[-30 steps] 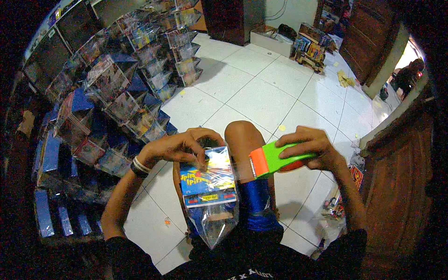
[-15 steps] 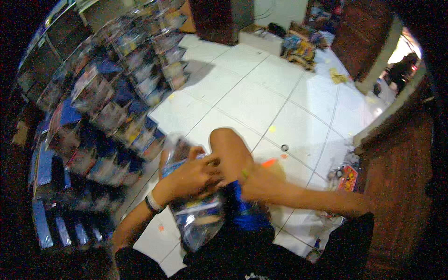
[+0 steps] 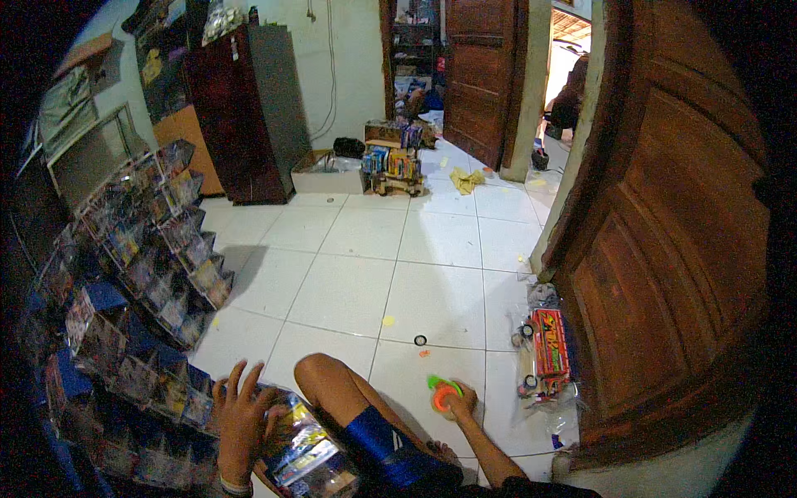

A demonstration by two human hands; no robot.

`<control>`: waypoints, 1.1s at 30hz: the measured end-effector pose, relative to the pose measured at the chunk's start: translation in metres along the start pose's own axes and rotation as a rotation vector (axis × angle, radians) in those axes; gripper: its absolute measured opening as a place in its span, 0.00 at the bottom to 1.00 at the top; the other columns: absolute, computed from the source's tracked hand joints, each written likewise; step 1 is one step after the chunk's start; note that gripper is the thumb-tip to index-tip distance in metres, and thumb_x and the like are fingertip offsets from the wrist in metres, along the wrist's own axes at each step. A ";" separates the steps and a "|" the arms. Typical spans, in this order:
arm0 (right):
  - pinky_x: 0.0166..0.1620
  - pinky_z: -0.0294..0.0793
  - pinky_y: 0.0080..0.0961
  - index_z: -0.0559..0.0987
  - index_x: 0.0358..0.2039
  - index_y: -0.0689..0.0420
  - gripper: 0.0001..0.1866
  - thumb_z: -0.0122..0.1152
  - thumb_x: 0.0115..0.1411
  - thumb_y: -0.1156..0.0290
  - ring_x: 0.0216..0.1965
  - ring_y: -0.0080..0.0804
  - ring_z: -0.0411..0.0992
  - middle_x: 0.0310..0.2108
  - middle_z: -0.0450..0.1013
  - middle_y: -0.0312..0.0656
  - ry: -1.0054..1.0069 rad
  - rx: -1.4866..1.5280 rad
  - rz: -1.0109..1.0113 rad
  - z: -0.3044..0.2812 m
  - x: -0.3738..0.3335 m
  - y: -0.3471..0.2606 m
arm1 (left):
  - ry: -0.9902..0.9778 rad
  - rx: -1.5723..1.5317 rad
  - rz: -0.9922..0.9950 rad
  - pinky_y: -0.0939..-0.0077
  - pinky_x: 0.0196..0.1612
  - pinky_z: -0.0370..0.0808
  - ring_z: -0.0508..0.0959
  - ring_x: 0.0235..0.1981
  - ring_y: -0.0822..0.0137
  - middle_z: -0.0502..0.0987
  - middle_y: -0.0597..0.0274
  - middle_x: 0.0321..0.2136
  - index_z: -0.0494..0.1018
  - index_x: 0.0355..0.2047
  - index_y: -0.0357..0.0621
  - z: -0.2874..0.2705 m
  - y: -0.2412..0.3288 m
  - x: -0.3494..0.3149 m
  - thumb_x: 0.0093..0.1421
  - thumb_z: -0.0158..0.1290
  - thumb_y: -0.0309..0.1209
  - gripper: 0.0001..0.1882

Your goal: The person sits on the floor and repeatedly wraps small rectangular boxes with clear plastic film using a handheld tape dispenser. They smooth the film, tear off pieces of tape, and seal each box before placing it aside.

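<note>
My left hand (image 3: 241, 419) is raised at the lower left, its fingers spread. Close beside it, a shiny pack in clear plastic (image 3: 307, 456) rests by my bent leg; I cannot tell whether the hand touches it. Out to the right, low over the floor tiles, my right hand (image 3: 461, 403) has its fingers closed round a ring-shaped orange and green thing (image 3: 442, 393), which looks like a roll of tape in a holder. Part of that ring is hidden by the fingers. My knee (image 3: 324, 373) and blue shorts (image 3: 386, 444) lie between the two hands.
Tiered displays of plastic-wrapped packs (image 3: 158, 249) fill the left. A red toy truck in clear plastic (image 3: 548, 353) lies by the wooden door (image 3: 664, 290). On the tiles sits a small black wheel (image 3: 420, 340). Farther back are a carton (image 3: 328, 178), stacked packs (image 3: 394, 162) and a yellow cloth (image 3: 466, 180).
My view has tilted up and turned right. My hands have moved apart: the left has lifted with its fingers spread, and the right has stretched away to the right with the orange and green ring.
</note>
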State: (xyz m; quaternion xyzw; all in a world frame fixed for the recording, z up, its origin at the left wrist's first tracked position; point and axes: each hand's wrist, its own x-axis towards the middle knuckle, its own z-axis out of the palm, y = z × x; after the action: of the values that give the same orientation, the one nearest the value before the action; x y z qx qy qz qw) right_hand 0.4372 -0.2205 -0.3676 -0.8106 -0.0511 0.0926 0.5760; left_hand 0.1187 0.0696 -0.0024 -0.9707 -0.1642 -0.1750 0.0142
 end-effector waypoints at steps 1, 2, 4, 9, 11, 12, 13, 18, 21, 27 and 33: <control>0.49 0.81 0.36 0.83 0.50 0.58 0.22 0.66 0.51 0.74 0.42 0.41 0.82 0.42 0.83 0.47 0.020 0.030 0.096 -0.002 -0.005 0.042 | 0.050 -0.166 -0.012 0.41 0.66 0.55 0.68 0.65 0.53 0.73 0.51 0.61 0.85 0.40 0.51 -0.005 0.007 -0.018 0.58 0.64 0.50 0.19; 0.50 0.80 0.38 0.82 0.52 0.57 0.25 0.68 0.52 0.69 0.44 0.45 0.81 0.45 0.82 0.48 -0.068 -0.063 0.081 -0.009 -0.014 0.079 | 0.040 -0.281 0.022 0.43 0.65 0.58 0.69 0.63 0.51 0.74 0.49 0.58 0.83 0.41 0.48 -0.009 0.016 -0.033 0.55 0.67 0.49 0.21; 0.53 0.80 0.41 0.79 0.57 0.55 0.30 0.71 0.53 0.59 0.48 0.52 0.80 0.49 0.80 0.51 -0.083 -0.058 0.055 -0.016 -0.029 0.119 | -0.046 -0.469 0.129 0.45 0.61 0.62 0.71 0.57 0.48 0.74 0.48 0.53 0.78 0.43 0.42 -0.017 0.039 -0.061 0.48 0.72 0.48 0.28; 0.64 0.68 0.46 0.77 0.58 0.53 0.32 0.71 0.52 0.61 0.60 0.49 0.71 0.58 0.74 0.50 0.069 -0.730 -0.169 -0.013 -0.034 0.048 | -0.212 -0.503 0.115 0.49 0.55 0.62 0.71 0.48 0.48 0.72 0.53 0.40 0.72 0.41 0.42 -0.011 0.087 -0.094 0.56 0.63 0.28 0.14; 0.66 0.65 0.46 0.77 0.57 0.54 0.31 0.71 0.51 0.64 0.62 0.50 0.69 0.58 0.73 0.50 0.072 -0.630 -0.325 -0.003 -0.029 -0.021 | -0.321 -0.604 0.110 0.44 0.58 0.62 0.72 0.53 0.44 0.75 0.51 0.47 0.75 0.48 0.46 0.000 0.090 -0.093 0.59 0.62 0.38 0.19; 0.66 0.65 0.45 0.78 0.55 0.55 0.29 0.71 0.50 0.68 0.61 0.50 0.68 0.58 0.72 0.50 0.018 -0.406 -0.397 0.002 -0.027 -0.058 | -0.379 -0.654 0.111 0.42 0.59 0.62 0.72 0.56 0.42 0.76 0.50 0.50 0.76 0.51 0.47 0.006 0.092 -0.092 0.60 0.61 0.43 0.22; 0.68 0.63 0.45 0.78 0.56 0.55 0.28 0.71 0.52 0.67 0.63 0.51 0.67 0.59 0.72 0.49 -0.189 -0.241 -0.516 0.006 -0.029 -0.095 | -0.437 -0.703 0.109 0.40 0.60 0.62 0.73 0.58 0.41 0.78 0.49 0.53 0.77 0.55 0.49 0.012 0.092 -0.092 0.61 0.61 0.48 0.25; 0.68 0.60 0.54 0.76 0.61 0.53 0.31 0.72 0.58 0.62 0.73 0.48 0.56 0.70 0.63 0.46 -1.019 -0.112 -1.017 -0.001 -0.073 -0.246 | -0.056 -0.539 0.158 0.44 0.52 0.68 0.77 0.46 0.45 0.79 0.51 0.41 0.77 0.46 0.47 0.046 0.108 -0.088 0.55 0.67 0.46 0.24; 0.66 0.56 0.67 0.74 0.64 0.48 0.34 0.70 0.58 0.55 0.77 0.45 0.48 0.76 0.51 0.46 -1.073 -0.229 -1.395 -0.006 -0.109 -0.285 | 0.280 -0.378 0.156 0.47 0.48 0.72 0.80 0.39 0.48 0.80 0.52 0.33 0.77 0.40 0.45 0.045 0.122 -0.079 0.52 0.71 0.45 0.23; 0.69 0.52 0.68 0.76 0.61 0.45 0.26 0.55 0.62 0.55 0.74 0.36 0.54 0.72 0.58 0.40 -1.310 -0.435 -1.658 0.070 -0.177 -0.263 | 0.096 -0.356 0.168 0.56 0.38 0.79 0.82 0.28 0.52 0.82 0.54 0.26 0.79 0.29 0.42 -0.012 0.155 -0.081 0.49 0.74 0.47 0.23; 0.54 0.80 0.45 0.78 0.35 0.55 0.05 0.61 0.61 0.69 0.50 0.45 0.80 0.43 0.80 0.43 -1.040 0.230 -1.584 0.072 -0.137 -0.289 | 0.274 -0.860 -0.495 0.54 0.55 0.69 0.74 0.51 0.51 0.76 0.46 0.47 0.81 0.41 0.40 0.035 0.141 -0.102 0.52 0.73 0.47 0.26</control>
State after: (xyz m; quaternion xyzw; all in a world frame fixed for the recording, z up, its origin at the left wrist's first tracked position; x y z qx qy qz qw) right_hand 0.2954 -0.0844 -0.1052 -0.3362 -0.8253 0.0289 0.4528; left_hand 0.0859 -0.0932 -0.0667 -0.7890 -0.2987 -0.3506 -0.4067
